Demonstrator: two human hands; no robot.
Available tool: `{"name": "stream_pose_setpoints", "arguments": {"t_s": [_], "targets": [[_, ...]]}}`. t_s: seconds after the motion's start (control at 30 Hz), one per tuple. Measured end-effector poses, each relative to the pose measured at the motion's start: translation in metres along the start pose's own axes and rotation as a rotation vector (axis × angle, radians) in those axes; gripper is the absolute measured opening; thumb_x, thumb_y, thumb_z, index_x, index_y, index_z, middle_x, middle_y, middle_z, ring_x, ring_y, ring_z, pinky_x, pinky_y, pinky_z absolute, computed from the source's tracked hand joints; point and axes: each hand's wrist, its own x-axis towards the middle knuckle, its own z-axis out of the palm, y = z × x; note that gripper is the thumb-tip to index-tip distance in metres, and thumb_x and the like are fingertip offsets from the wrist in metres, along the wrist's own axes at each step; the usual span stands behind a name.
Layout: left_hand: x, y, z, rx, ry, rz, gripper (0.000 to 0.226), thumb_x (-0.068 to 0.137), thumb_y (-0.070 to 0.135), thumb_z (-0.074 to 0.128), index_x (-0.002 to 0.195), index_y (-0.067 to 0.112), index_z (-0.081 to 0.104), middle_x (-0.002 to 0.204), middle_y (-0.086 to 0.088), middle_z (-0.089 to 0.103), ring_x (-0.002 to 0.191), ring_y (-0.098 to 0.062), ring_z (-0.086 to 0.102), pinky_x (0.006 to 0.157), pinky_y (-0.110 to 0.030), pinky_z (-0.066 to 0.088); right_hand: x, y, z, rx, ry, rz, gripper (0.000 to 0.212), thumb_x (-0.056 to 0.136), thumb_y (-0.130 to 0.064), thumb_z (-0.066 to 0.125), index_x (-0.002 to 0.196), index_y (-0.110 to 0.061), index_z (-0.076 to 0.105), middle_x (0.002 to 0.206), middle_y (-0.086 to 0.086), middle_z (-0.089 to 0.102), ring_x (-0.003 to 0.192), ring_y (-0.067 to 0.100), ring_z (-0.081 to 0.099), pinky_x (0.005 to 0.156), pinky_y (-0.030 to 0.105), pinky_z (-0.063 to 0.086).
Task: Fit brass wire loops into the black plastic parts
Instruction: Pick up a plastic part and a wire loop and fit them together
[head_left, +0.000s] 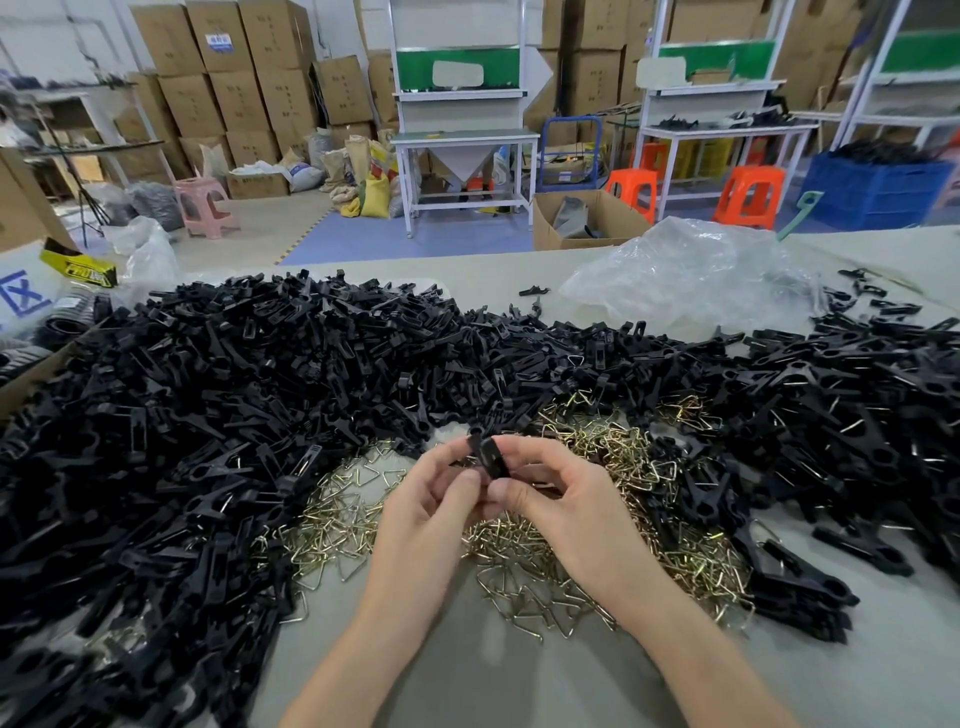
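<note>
A broad heap of black plastic clip halves (218, 415) fills the worktable (467, 670) left of and beyond both hands, and wraps round to the right as a second spread of black parts (857, 405), some of which show a glint of wire and look already fitted. Beyond the right hand lies a crumpled clear plastic bag (691, 270).

Directly beneath and on either side of the hands sits the stock of brass wire loops (613, 457), small triangular bends tangled loosely together.

The left hand (423, 512) and right hand (566, 501) meet fingertip to fingertip just above the loops, both pinching one black plastic part (491, 457) held upright between them. Whether a loop is already seated in it I cannot tell; fingers cover its lower end.

This reads as the fitting step, with one part lined up in the fingers. The next move likely calls for one hand to steady the part while the other presses a loop's open ends into its slot, then setting it off to the right.

Bare tabletop lies only on the near side, between the forearms. The table's far edge is well beyond the heap, so nothing is close to falling.
</note>
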Motion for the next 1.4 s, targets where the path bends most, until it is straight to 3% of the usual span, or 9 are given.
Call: {"name": "stream_pose_setpoints", "arguments": {"t_s": [0.23, 0.4, 0.53, 0.73, 0.9, 1.0, 1.1, 1.17, 1.4], "targets": [[-0.001, 0.0, 0.002, -0.056, -0.066, -0.042, 0.043, 0.098, -0.007, 0.045, 0.11, 0.022, 0.076, 0.107, -0.008, 0.075, 0.106, -0.025, 0.071, 0.085, -0.025, 0.057, -0.001, 0.003, 0.0, -0.068, -0.001, -0.03, 0.031, 0.091, -0.018, 0.075, 0.11, -0.042, 0.073, 0.111, -0.021, 0.072, 0.107, -0.002, 0.066, 0.091, 0.018, 0.052], [0.001, 0.0, -0.02, 0.976, -0.092, 0.404, 0.023, 0.098, 0.021, 0.054, 0.114, 0.033, 0.064, 0.099, 0.02, 0.065, 0.095, -0.004, 0.06, 0.087, -0.027, 0.049, -0.001, 0.006, -0.006, -0.111, 0.111, -0.082, 0.031, 0.094, -0.024, 0.071, 0.114, -0.048, 0.069, 0.103, -0.027, 0.073, 0.095, -0.006, 0.068, 0.081, 0.008, 0.049], [0.001, -0.005, -0.029, 1.375, -0.337, 0.343, 0.042, 0.095, 0.063, 0.043, 0.126, 0.04, 0.059, 0.109, 0.021, 0.047, 0.108, -0.004, 0.043, 0.096, -0.028, 0.037, 0.0, 0.012, -0.012, -0.173, 0.221, -0.096, 0.036, 0.093, -0.026, 0.072, 0.125, -0.039, 0.065, 0.104, -0.026, 0.071, 0.096, -0.004, 0.068, 0.083, 0.007, 0.049], [0.005, -0.003, -0.028, 1.242, -0.253, 0.393, 0.025, 0.099, 0.043, 0.05, 0.108, 0.028, 0.069, 0.101, 0.02, 0.06, 0.098, -0.009, 0.057, 0.089, -0.033, 0.046, 0.0, 0.015, -0.011, -0.279, 0.191, -0.14, 0.033, 0.095, -0.024, 0.07, 0.127, -0.03, 0.069, 0.106, -0.021, 0.07, 0.099, -0.001, 0.066, 0.086, 0.009, 0.047], [0.004, -0.005, -0.027, 0.944, -0.08, 0.273, 0.01, 0.098, 0.042, 0.053, 0.096, 0.045, 0.062, 0.093, 0.029, 0.066, 0.09, 0.002, 0.062, 0.077, -0.012, 0.045, 0.0, 0.017, -0.008, -0.332, 0.175, -0.16, 0.035, 0.094, -0.023, 0.071, 0.128, -0.029, 0.068, 0.106, -0.024, 0.067, 0.097, 0.0, 0.066, 0.083, 0.008, 0.047], [0.004, -0.004, -0.024, 0.852, -0.022, 0.275, 0.016, 0.096, 0.051, 0.045, 0.096, 0.045, 0.059, 0.085, 0.021, 0.067, 0.079, -0.002, 0.062, 0.069, -0.017, 0.046, 0.0, 0.018, -0.008, -0.326, 0.17, -0.155, 0.036, 0.094, -0.024, 0.071, 0.128, -0.033, 0.067, 0.107, -0.026, 0.066, 0.096, 0.001, 0.066, 0.082, 0.008, 0.047], [0.005, -0.004, -0.027, 0.955, -0.013, 0.422, 0.021, 0.096, 0.046, 0.047, 0.099, 0.038, 0.066, 0.102, 0.023, 0.057, 0.101, 0.003, 0.055, 0.084, -0.009, 0.041, 0.0, 0.018, -0.008, -0.331, 0.168, -0.154, 0.035, 0.094, -0.025, 0.071, 0.128, -0.034, 0.067, 0.106, -0.025, 0.065, 0.094, 0.003, 0.065, 0.08, 0.009, 0.047], [0.008, -0.004, -0.031, 1.054, -0.018, 0.463, 0.023, 0.098, 0.042, 0.049, 0.104, 0.032, 0.068, 0.099, 0.02, 0.052, 0.097, 0.001, 0.053, 0.079, -0.013, 0.043, 0.0, 0.018, -0.008, -0.338, 0.166, -0.153, 0.035, 0.094, -0.025, 0.07, 0.128, -0.033, 0.067, 0.106, -0.025, 0.065, 0.094, 0.003, 0.065, 0.08, 0.009, 0.047], [0.006, 0.003, -0.024, 0.632, 0.098, 0.181, 0.017, 0.097, 0.025, 0.064, 0.09, 0.039, 0.072, 0.085, 0.015, 0.071, 0.078, 0.0, 0.064, 0.07, -0.012, 0.048, -0.002, 0.015, -0.009, -0.373, 0.16, -0.161, 0.037, 0.094, -0.022, 0.07, 0.129, -0.032, 0.066, 0.107, -0.026, 0.065, 0.098, 0.0, 0.065, 0.084, 0.01, 0.047]]}}
